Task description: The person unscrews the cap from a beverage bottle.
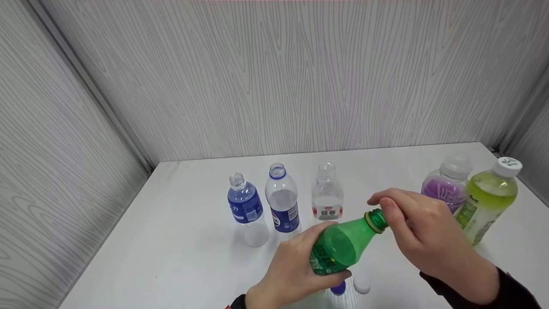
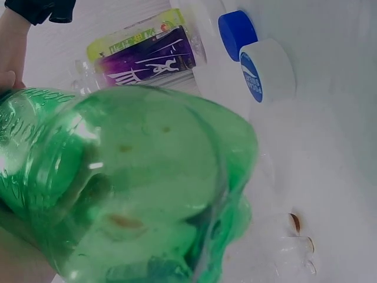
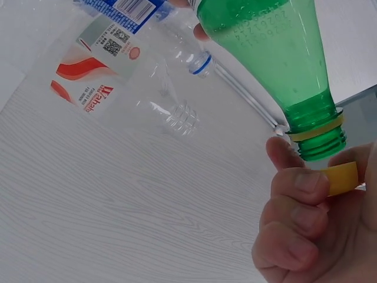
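The one green bottle (image 1: 347,244) lies within the left hand (image 1: 296,262), whose fingers wrap its body. At the bottle's mouth, the right hand (image 1: 433,231) pinches one yellow cap (image 3: 341,178), apart from the threads. Beyond the bottle stand three uncapped clear bottles (image 1: 285,197); right of it, two coloured bottles (image 1: 491,193); below it, two loose caps (image 1: 362,285). Its long axis slants, neck toward the right hand.

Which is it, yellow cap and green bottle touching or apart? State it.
Apart: the right wrist view shows a gap between yellow cap and green bottle.
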Demonstrator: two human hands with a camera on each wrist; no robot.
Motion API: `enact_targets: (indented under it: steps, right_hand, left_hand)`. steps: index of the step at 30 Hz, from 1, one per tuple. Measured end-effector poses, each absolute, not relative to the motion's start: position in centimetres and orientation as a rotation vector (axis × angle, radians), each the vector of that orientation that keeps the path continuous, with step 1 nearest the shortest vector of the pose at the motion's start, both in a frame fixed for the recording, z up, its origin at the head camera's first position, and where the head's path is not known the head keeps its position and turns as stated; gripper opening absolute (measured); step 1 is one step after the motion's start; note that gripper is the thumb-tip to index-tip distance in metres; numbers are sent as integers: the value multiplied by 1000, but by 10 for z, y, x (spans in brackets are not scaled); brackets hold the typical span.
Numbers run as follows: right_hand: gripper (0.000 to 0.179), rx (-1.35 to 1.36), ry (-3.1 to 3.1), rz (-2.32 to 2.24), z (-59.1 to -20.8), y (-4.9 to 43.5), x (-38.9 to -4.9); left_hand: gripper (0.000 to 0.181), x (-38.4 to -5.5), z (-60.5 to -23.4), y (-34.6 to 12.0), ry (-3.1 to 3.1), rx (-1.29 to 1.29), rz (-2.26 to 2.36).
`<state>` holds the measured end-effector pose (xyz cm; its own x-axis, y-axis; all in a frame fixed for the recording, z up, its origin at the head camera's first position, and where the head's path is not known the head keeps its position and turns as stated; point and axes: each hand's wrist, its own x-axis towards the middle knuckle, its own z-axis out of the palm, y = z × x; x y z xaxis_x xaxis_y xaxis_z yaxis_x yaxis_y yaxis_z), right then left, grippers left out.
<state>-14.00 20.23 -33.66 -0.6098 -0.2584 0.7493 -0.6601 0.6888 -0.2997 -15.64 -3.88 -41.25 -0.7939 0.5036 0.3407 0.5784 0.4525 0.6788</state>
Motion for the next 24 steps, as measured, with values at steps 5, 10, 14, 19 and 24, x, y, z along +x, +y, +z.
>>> enact_targets:
  steps: [5,10,14,19,24]
  right_hand:
    - [26,635,-2233,792,-333,205,-137]
    - [31,560,-2280,816,-330,210,-133]
    - [34,513,-2334,753,-333,216,-130]
    - [35,501,-2404,669,-342,222,-129]
    - [39,516,-2471,580,-355,226,-132]
  left_hand:
    - [75,-157,-411,-41,-2586,-956,-1266]
    - [75,-159,-409,-44,-2552,-953,-1279]
    - [74,-160,-407,-47,-2541,-941,-1281]
    - [75,-161,-402,-51,-2523,-918,-1285]
    - [75,-161,-398,-56,-2479,-914,-1302]
